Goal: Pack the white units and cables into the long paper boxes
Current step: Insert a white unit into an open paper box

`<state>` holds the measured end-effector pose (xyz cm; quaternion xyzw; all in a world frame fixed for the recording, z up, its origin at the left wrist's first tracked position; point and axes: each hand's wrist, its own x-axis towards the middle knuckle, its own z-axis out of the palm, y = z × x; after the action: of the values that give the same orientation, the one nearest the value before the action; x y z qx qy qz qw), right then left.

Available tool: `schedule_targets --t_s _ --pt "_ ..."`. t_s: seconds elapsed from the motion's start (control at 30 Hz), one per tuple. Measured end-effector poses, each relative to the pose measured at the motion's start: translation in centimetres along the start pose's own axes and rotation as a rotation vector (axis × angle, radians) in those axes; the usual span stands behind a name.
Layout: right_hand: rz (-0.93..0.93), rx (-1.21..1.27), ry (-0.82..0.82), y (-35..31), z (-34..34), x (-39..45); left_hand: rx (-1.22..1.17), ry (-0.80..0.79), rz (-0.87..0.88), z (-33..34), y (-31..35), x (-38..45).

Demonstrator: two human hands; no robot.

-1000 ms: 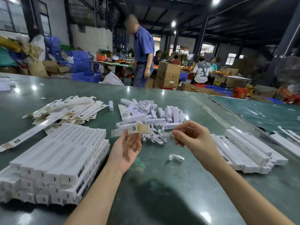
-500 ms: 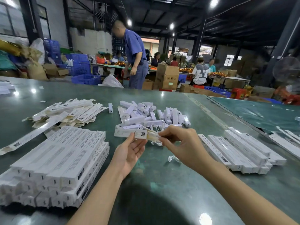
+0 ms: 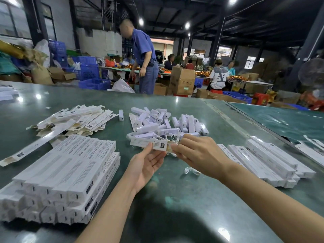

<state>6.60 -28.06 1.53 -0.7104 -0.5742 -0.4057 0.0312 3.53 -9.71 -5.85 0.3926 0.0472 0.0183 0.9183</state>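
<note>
The long paper box [image 3: 148, 144] sits at frame centre in my left hand [image 3: 146, 166], pinched between thumb and fingertips, its long axis running left to right with the open end facing right. My right hand [image 3: 196, 152] meets that end, its fingers curled at the mouth; I can't tell what they pinch, probably a cable. So the push goes leftward, along the box. Just beyond lies the heap of white units [image 3: 166, 122]; a loose cable [image 3: 190, 171] lies below my right wrist. Filled boxes [image 3: 70, 172] are stacked lower left, flat sleeves [image 3: 73, 120] upper left.
</note>
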Motion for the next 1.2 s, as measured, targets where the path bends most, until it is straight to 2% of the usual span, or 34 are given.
schedule_targets --t_s 0.23,0.4,0.77,0.9,1.03,1.2 --pt "-0.121 0.038 -0.087 1.0 -1.1 0.5 0.023 -0.047 -0.025 0.1 0.1 0.0" --pt "-0.224 -0.082 -0.093 0.6 -1.7 0.3 0.03 -0.085 -0.009 0.3 0.0 0.0" --pt "-0.161 -0.174 -0.025 0.1 -0.2 0.0 0.026 -0.098 -0.002 0.1 -0.5 0.2" --pt "-0.066 -0.047 -0.032 0.3 -0.2 -0.1 -0.016 -0.097 -0.005 0.2 -0.4 0.1" --pt "0.149 0.176 -0.079 0.0 0.0 -1.4 -0.058 -0.074 -0.001 0.3 -0.3 0.1" --pt "0.46 0.341 0.054 -1.0 1.5 -2.7 -0.053 -0.058 -0.016 0.3 -0.4 0.2"
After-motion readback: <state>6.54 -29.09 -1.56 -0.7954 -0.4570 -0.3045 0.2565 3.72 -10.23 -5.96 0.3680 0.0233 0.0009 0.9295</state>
